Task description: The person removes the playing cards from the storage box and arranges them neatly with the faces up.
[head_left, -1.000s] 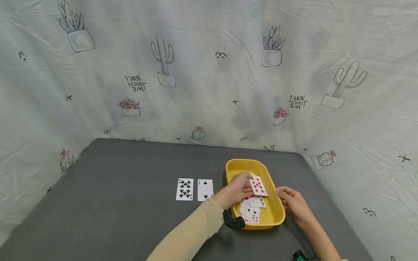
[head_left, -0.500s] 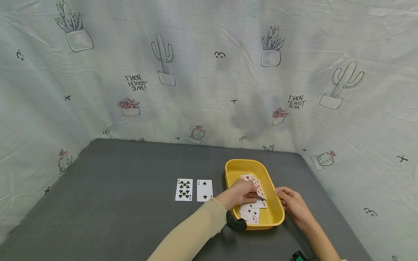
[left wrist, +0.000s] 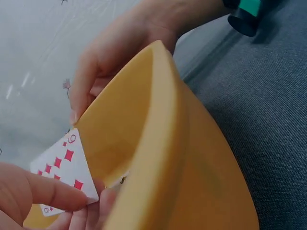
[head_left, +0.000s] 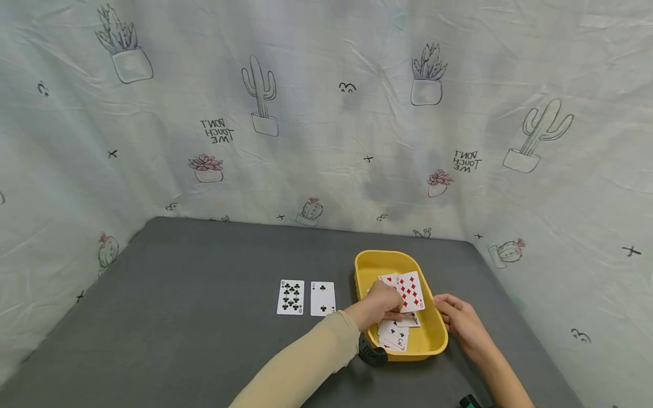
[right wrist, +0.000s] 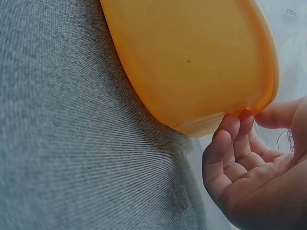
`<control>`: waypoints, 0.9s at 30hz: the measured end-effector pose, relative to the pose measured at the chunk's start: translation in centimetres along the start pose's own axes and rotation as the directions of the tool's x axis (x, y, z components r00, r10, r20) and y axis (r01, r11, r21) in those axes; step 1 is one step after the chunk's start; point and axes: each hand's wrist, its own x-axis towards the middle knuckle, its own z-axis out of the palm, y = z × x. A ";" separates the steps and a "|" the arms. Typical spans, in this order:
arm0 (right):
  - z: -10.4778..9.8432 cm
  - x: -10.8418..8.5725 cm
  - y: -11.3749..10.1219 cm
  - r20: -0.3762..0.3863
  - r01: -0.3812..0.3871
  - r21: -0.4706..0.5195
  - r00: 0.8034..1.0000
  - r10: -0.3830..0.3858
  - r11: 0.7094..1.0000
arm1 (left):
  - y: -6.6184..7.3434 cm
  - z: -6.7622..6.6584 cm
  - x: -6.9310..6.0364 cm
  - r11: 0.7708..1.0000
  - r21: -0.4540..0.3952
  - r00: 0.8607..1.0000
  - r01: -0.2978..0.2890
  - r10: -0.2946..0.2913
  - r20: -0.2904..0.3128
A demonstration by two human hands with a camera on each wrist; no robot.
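Head view: at right of centre, a person's left hand [head_left: 380,303] pinches a stiff, glossy diamond-suit playing card [head_left: 410,292] between thumb and fingers, tilted over a smooth yellow plastic tray [head_left: 376,262] with rounded corners and a rolled rim. Farther right, the right hand [head_left: 459,320] grips the tray's edge; the right wrist view shows its fingers bent, their tips against the outer wall and the thumb at the rim.

Inside the tray, loose cards [head_left: 394,331] overlap towards the bottom of the frame, and a heart card [head_left: 388,279] peeks out above the left hand, which covers part of the pile. In the left wrist view, the tray's curved wall fills the middle and blocks most of the interior.

Left of the tray, a ten of clubs [head_left: 291,297] and a two of clubs [head_left: 322,298] lie face up side by side on a dark grey, woven-textured tabletop [head_left: 194,294], the latter just beside the cream sleeve [head_left: 301,368]. A black wrist device [head_left: 371,352] shows against the tray's lower-left edge. Wrinkled pale cloth [head_left: 326,113], printed with cacti and mirrored lettering, spans the upper frame.
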 end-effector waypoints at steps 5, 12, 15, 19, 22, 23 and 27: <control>-0.1 0.0 0.0 0.015 0.008 0.011 1.000 -0.008 1.000 | 0.1 0.0 -0.1 0.999 0.028 1.000 -0.024 0.024 0.019; -0.3 0.0 0.2 0.013 0.013 0.019 1.000 -0.013 1.000 | 0.5 -0.7 -0.4 0.990 0.011 0.985 -0.139 0.137 0.108; -0.2 0.0 0.3 0.010 0.004 0.023 1.000 -0.004 1.000 | 1.1 -2.4 -1.3 0.972 0.007 0.956 -0.233 0.228 0.183; -0.2 0.1 0.4 0.017 -0.002 0.032 1.000 0.002 0.999 | 2.0 -5.9 -2.8 0.947 -0.016 0.918 -0.321 0.315 0.241; -0.2 0.1 0.2 0.014 -0.002 0.038 1.000 0.002 0.999 | 2.7 -9.1 -4.1 0.931 -0.022 0.905 -0.364 0.359 0.227; -0.2 0.0 0.2 0.011 -0.002 0.039 1.000 0.002 0.999 | 2.9 -10.3 -4.5 0.925 -0.011 0.903 -0.380 0.374 0.214; -0.2 0.1 0.1 0.005 -0.008 0.028 1.000 0.008 1.000 | 3.2 -15.5 -6.0 0.897 0.068 0.895 -0.437 0.426 0.130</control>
